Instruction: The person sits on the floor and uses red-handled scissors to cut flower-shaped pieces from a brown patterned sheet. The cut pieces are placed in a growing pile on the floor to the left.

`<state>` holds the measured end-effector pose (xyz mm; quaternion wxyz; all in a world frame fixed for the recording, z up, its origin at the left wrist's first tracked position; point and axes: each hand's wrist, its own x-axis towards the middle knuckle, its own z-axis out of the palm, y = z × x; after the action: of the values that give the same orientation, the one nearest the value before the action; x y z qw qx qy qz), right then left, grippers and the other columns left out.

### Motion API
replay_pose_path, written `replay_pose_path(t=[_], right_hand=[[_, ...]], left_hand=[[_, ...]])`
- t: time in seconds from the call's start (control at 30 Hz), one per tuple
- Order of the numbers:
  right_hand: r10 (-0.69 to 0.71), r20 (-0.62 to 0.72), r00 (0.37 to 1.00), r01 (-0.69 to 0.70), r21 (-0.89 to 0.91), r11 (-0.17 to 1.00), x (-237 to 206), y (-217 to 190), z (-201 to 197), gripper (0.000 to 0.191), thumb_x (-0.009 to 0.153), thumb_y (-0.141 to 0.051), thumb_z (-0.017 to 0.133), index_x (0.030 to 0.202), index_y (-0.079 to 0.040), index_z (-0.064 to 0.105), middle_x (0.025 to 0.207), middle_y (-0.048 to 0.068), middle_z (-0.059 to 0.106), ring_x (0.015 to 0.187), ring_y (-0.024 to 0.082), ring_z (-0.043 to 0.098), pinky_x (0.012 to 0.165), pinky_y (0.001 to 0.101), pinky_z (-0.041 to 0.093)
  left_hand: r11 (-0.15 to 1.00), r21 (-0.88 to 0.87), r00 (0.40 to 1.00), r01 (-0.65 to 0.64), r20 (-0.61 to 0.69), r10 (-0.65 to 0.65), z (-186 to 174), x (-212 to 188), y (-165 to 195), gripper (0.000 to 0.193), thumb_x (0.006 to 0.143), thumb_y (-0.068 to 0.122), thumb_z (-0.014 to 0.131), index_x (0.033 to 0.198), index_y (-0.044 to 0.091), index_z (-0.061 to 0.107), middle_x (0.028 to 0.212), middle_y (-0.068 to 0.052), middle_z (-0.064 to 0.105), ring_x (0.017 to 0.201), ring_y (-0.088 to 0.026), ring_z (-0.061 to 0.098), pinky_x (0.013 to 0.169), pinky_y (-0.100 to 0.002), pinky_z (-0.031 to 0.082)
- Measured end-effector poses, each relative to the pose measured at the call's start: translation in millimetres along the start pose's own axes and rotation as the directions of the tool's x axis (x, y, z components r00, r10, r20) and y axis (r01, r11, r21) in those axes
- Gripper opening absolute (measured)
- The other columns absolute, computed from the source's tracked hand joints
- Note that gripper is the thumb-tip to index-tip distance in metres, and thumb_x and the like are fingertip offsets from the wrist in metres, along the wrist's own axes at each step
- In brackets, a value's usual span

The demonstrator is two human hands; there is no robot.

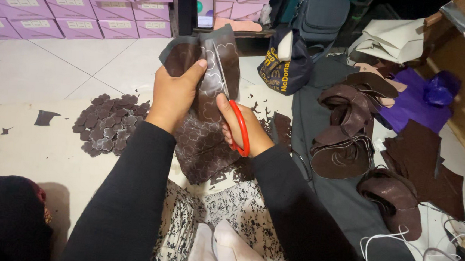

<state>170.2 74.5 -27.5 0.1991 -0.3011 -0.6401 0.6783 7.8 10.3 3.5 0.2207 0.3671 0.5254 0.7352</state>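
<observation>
My left hand (174, 96) grips a dark brown leather sheet (202, 139) marked with pale flower outlines, thumb pressed on its upper part. My right hand (243, 128) holds red-handled scissors (240, 126), with fingers through the loops and the blades hidden against the sheet's right edge. The sheet hangs upright between both hands, its lower part drooping toward my lap. Left of my left arm lies a pile of cut flower-shaped leather pieces (110, 124) on the pale floor covering.
Brown leather scraps and curled strips (347, 133) lie on grey cloth to the right. A dark bag (283, 68) and a phone (205, 7) stand ahead. Pink boxes (77, 5) are stacked at the back left. White cords (442, 249) sit at lower right.
</observation>
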Motion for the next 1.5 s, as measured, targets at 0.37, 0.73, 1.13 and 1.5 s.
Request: replay_pose_path(t=[0.37, 0.73, 1.13, 1.5], right_hand=[[0.015, -0.084, 0.996, -0.017, -0.025, 1.000, 1.2, -2.4, 2.7, 0.058, 0.093, -0.065, 0.055, 0.078, -0.009, 0.049, 0.057, -0.003, 0.041, 0.041, 0.009, 0.043, 0.039, 0.0262, 0.039], [0.048, -0.056, 0.997, -0.045, 0.054, 0.998, 1.0, -1.2, 3.4, 0.058, 0.090, -0.065, 0.059, 0.077, -0.011, 0.047, 0.058, -0.002, 0.042, 0.042, 0.009, 0.042, 0.040, 0.0263, 0.038], [0.090, -0.072, 0.993, -0.081, 0.127, 0.989, 6.1, 3.3, 2.4, 0.062, 0.088, -0.069, 0.060, 0.073, -0.011, 0.045, 0.058, -0.003, 0.041, 0.043, 0.009, 0.039, 0.040, 0.0254, 0.036], [0.090, 0.012, 0.996, -0.090, 0.258, 0.962, 17.1, 2.5, -5.0, 0.059, 0.095, -0.069, 0.058, 0.076, -0.014, 0.046, 0.059, -0.004, 0.041, 0.045, 0.008, 0.037, 0.041, 0.0247, 0.031]], left_hand=[[0.997, -0.066, 0.999, 0.031, 0.042, -0.028, 2.8, -0.9, 0.4, 0.030, 0.092, 0.013, 0.074, 0.119, 0.001, 0.069, 0.109, -0.005, 0.074, 0.094, -0.012, 0.069, 0.085, -0.029, 0.056], [0.997, -0.036, 0.993, 0.075, 0.097, -0.071, -2.9, -1.2, 1.6, 0.029, 0.091, 0.011, 0.073, 0.119, 0.002, 0.069, 0.106, -0.003, 0.073, 0.092, -0.012, 0.068, 0.082, -0.028, 0.056], [0.994, 0.030, 0.988, 0.110, 0.108, -0.112, -3.9, -1.1, 1.2, 0.028, 0.090, 0.013, 0.075, 0.115, 0.004, 0.070, 0.103, -0.002, 0.074, 0.090, -0.011, 0.067, 0.081, -0.028, 0.055], [0.971, 0.141, 0.958, 0.191, 0.188, -0.216, 0.4, -3.1, 3.1, 0.030, 0.087, 0.010, 0.074, 0.116, 0.005, 0.071, 0.101, -0.001, 0.074, 0.089, -0.011, 0.068, 0.082, -0.029, 0.056]])
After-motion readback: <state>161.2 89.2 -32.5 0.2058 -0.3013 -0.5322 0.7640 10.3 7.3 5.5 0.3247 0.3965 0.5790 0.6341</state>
